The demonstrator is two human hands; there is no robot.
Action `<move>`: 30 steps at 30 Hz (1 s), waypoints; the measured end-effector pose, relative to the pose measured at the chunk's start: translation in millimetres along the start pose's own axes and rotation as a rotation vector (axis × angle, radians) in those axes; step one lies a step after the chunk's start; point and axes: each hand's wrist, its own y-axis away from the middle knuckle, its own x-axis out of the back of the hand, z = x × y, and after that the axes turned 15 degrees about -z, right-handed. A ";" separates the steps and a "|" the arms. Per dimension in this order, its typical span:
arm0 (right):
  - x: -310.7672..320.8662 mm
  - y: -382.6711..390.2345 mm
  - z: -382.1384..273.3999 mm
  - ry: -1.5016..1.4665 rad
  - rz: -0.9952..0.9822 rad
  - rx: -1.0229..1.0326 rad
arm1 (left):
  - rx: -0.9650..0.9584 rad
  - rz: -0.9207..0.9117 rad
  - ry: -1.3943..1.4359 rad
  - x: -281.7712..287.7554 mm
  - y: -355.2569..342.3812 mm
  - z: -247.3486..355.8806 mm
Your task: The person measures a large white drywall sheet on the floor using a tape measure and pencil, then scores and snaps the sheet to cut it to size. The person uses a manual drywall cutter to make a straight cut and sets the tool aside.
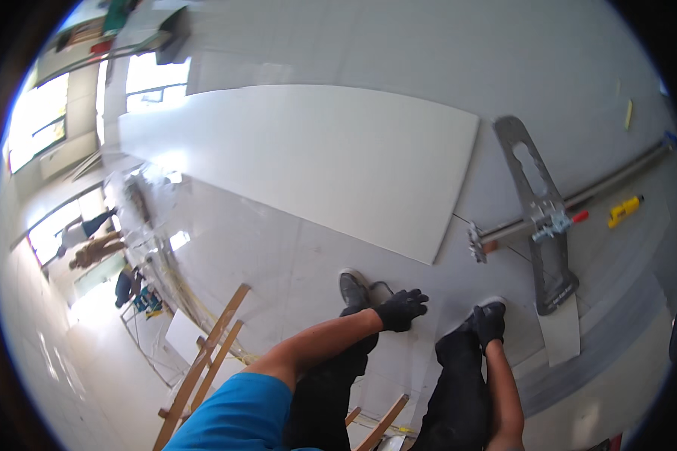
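My left hand (402,310), in a black glove, hovers over the floor beside my left shoe (353,287). Its fingers reach out to the right, slightly bent and apart, with nothing seen in them. My right hand (490,323), also gloved in black, is low by my right knee and shoe, its fingers mostly hidden. Ahead of me lies a large white panel (316,161), flat on the tiled floor. To its right is a long metal rail (617,174) with a grey slotted plate (535,177) across it and a clamp (553,224) with a red-tipped lever.
A small yellow tool (626,211) lies right of the rail. A pale offcut strip (563,334) sits below the grey plate. Wooden bars (207,361) stand at lower left. Plastic-wrapped material (139,203) runs along the left, with several people (90,240) beyond.
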 end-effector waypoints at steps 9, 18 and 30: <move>139.5 144.5 -98.9 -1.054 -0.036 -0.090 | -0.159 0.256 1.077 149.1 181.4 204.5; 257.6 364.2 -258.5 -0.432 -0.564 0.756 | -0.149 0.809 1.362 66.7 285.9 444.0; 216.0 562.8 -425.1 0.080 -1.362 0.339 | 0.527 1.304 1.453 -72.6 402.2 686.2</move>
